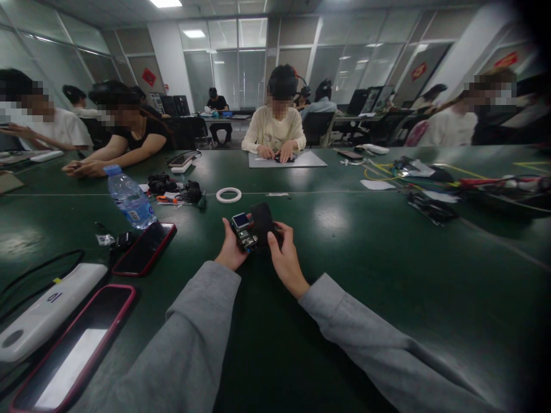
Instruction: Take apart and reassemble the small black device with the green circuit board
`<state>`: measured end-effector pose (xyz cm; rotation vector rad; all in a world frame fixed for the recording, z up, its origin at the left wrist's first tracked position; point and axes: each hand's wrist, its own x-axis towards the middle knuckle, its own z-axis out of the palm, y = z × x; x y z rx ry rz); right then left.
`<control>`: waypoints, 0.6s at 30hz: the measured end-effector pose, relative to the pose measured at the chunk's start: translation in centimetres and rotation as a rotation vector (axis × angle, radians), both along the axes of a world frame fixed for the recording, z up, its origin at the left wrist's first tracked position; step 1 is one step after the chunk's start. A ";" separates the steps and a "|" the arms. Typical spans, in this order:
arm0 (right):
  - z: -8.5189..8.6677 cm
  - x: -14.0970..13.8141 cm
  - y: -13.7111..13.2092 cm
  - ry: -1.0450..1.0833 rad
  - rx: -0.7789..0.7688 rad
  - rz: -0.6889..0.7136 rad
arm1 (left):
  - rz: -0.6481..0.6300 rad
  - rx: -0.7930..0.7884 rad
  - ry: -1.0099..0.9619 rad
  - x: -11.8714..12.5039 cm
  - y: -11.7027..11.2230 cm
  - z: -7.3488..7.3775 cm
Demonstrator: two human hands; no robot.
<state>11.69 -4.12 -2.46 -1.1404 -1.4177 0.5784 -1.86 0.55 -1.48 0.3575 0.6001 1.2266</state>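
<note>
My left hand (pixel 231 250) is closed around a small circuit board with a little screen (pixel 243 230), held just above the green table (pixel 365 258). My right hand (pixel 284 257) grips a black case-like part (pixel 262 221) pressed against the board's right side. Both hands meet at the table's near middle. Grey sleeves cover both forearms.
A roll of white tape (pixel 228 195) lies beyond the hands. To the left are a water bottle (pixel 129 198), two red-edged phones (pixel 145 249) (pixel 75 347) and a white power bank (pixel 47 312). Cables and tools (pixel 430 178) lie at right. Several people sit around the table; one person opposite (pixel 275 129) works on a white sheet.
</note>
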 end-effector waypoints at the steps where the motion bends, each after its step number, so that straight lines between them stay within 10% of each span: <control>1: -0.3 0.1 0.3 0.021 -0.030 -0.003 | -0.002 0.015 -0.014 0.0 0.0 0.0; 18: -1.3 1.6 2.2 0.003 -0.072 -0.039 | -0.054 0.065 -0.072 -0.2 -0.1 -0.1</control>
